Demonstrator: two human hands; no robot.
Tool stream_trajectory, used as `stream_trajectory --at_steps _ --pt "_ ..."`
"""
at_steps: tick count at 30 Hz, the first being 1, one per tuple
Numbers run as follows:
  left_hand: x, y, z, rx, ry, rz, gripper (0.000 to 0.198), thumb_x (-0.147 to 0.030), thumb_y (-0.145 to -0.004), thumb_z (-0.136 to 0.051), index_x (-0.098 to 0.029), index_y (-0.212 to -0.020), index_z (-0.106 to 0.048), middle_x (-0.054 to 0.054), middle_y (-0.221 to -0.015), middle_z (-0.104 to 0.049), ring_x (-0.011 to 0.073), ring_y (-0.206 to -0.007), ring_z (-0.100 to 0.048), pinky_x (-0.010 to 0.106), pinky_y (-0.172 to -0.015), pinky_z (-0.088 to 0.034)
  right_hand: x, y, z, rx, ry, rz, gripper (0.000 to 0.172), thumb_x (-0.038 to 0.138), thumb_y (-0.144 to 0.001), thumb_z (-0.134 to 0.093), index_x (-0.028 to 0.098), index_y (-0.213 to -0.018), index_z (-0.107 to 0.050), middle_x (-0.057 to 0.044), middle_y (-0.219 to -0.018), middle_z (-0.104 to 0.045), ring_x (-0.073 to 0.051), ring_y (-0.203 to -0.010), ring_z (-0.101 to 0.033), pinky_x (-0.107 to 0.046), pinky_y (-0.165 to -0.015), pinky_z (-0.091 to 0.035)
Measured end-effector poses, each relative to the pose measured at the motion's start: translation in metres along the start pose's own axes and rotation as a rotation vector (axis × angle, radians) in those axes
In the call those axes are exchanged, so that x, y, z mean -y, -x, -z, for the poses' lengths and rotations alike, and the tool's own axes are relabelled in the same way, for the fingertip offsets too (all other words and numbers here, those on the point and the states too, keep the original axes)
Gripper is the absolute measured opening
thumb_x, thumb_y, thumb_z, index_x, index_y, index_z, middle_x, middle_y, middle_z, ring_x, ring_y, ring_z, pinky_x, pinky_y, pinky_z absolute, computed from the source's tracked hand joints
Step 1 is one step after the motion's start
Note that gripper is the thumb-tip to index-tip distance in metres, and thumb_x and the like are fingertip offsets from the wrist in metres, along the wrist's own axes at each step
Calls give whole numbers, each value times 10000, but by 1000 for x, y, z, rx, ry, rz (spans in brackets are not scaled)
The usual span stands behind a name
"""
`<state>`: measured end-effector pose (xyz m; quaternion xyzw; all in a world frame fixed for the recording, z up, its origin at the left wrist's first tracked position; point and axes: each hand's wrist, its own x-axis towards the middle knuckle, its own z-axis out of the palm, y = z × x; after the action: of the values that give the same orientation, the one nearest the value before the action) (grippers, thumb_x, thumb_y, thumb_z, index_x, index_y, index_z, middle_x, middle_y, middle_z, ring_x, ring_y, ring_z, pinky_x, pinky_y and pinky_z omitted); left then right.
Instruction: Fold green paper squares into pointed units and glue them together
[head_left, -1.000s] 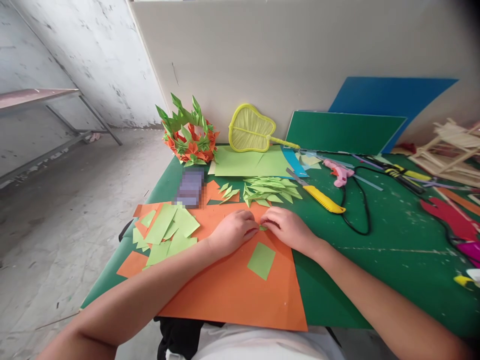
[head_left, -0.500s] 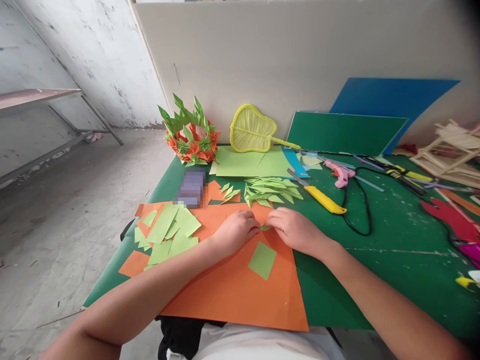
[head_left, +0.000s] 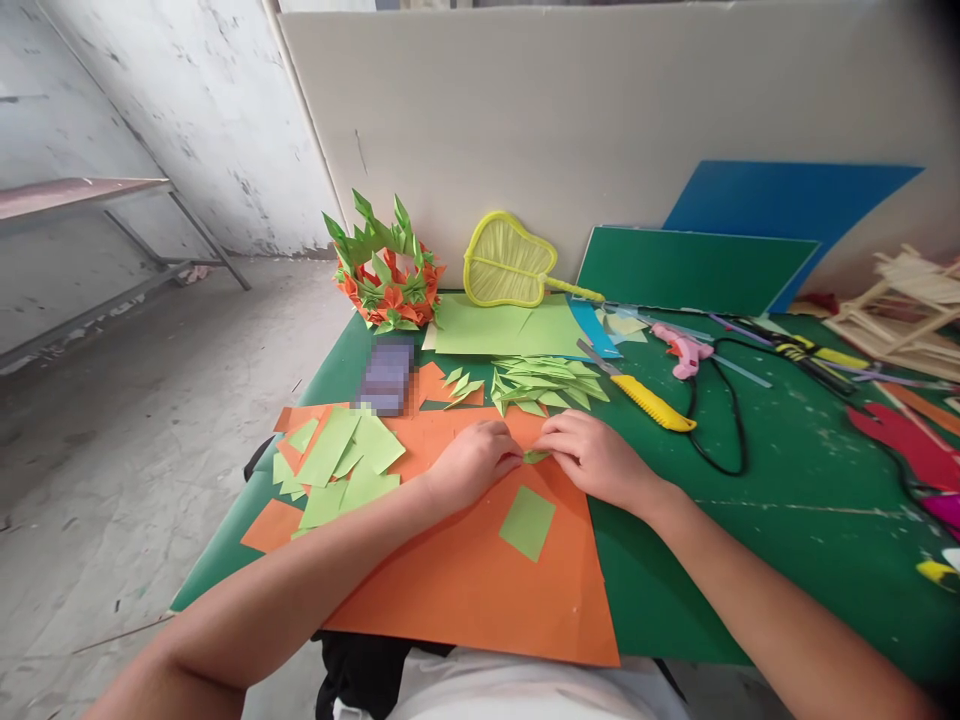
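Observation:
Between the fingertips of my left hand [head_left: 472,465] and my right hand [head_left: 592,455] is a small folded piece of green paper [head_left: 535,457], mostly hidden by the fingers. Both hands pinch it just above a large orange sheet [head_left: 480,590]. A green paper square [head_left: 528,523] lies on that sheet, a little nearer to me. Beyond my hands is a pile of pointed, folded green paper leaves [head_left: 551,380], with a few more leaves [head_left: 462,388] to its left. Cut green paper pieces [head_left: 330,450] overlap beside my left forearm.
On the green table [head_left: 780,570] lie a yellow utility knife [head_left: 652,402] with its blade out and a pink glue gun [head_left: 681,350] with a black cord. A paper-flower crown [head_left: 390,290], a yellow leaf-shaped fan [head_left: 506,260] and a blurred dark rectangle [head_left: 386,375] are further back.
The whole view has shifted slightly right and down. Both hands keep their pinch on the green paper, and the fingers have barely moved.

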<state>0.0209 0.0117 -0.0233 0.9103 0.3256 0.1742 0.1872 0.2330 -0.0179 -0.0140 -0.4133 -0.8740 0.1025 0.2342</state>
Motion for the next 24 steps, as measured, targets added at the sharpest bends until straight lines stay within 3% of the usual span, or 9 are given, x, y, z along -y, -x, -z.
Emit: stream_trajectory --at_steps 4,12,19,24 --pt "2 -1 -2 0 -17 -30 173 -230 -905 -543 -180 -856 -701 32 -819 -619 151 -763 -568 242 -686 -438 3 -2 -1 38 -53 -11 160 194 -906 -534 225 -907 -692 -50 -889 -655 -202 -868 -562 -327 -746 -475" --pt "-2 -3 -4 14 -114 -54 179 -191 -900 -505 -163 -827 -666 38 -802 -591 154 -740 -549 249 -681 -429 7 -4 -6 54 -54 -31 154 160 -889 -527 206 -820 -657 -41 -850 -651 -189 -835 -588 -301 -727 -458" --pt "-3 -6 -3 10 -58 77 204 -161 -845 -514 -168 -680 -633 8 -684 -529 128 -644 -522 218 -562 -371 5 -6 -13 28 -202 -240 83 161 -816 -556 203 -775 -615 -22 -797 -621 -148 -704 -581 -254 -609 -461" --pt "-6 -7 -3 15 -47 188 128 -171 -805 -553 -184 -729 -655 9 -720 -595 140 -673 -560 226 -589 -399 4 -7 -15 45 -207 -306 74 171 -794 -562 195 -743 -611 -18 -763 -608 -129 -632 -566 -237 -558 -448"
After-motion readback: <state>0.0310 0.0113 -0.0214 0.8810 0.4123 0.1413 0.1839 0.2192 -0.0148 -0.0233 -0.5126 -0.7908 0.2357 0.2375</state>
